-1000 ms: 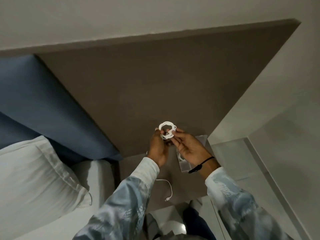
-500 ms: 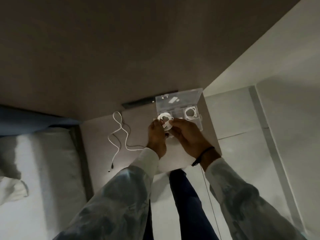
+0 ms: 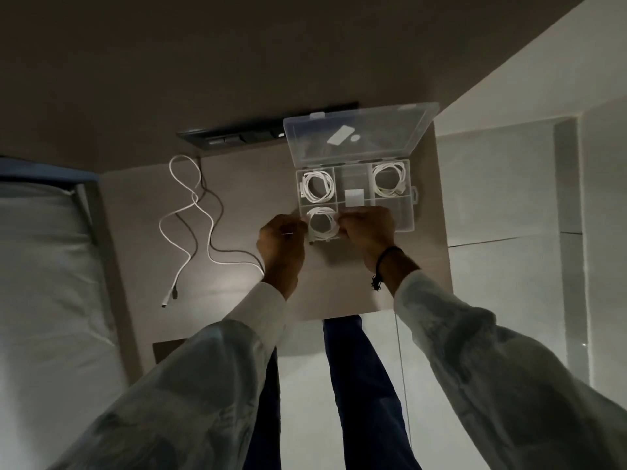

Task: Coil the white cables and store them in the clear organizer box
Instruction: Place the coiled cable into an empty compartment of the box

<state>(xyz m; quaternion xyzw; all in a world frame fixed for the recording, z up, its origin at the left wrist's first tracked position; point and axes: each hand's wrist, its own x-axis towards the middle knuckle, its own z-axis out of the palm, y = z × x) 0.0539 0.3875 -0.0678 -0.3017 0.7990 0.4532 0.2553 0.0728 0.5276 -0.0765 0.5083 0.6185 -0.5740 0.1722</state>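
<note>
Both hands meet at the near left corner of the clear box (image 3: 405,212), which sits on the desk (image 3: 339,283) with its lid (image 3: 359,139) tipped back and open. The left hand (image 3: 281,244) and the right hand (image 3: 368,227) each pinch a side of a coiled white cable (image 3: 322,223) with curled fingers, holding it over or just inside the near left compartment; I cannot tell whether it touches the bottom. Just beyond the hands, a second coil (image 3: 317,186) fills the far left compartment, and a third coil (image 3: 390,179) lies in the far right one, beyond the right hand. The middle compartments hold only a small white piece (image 3: 354,196). Left of the left hand, a loose white cable (image 3: 190,212) snakes across bare desk, one end stopping near the bed (image 3: 44,266). The right hand has a strip of open desk between the box and the desk's right edge.
</note>
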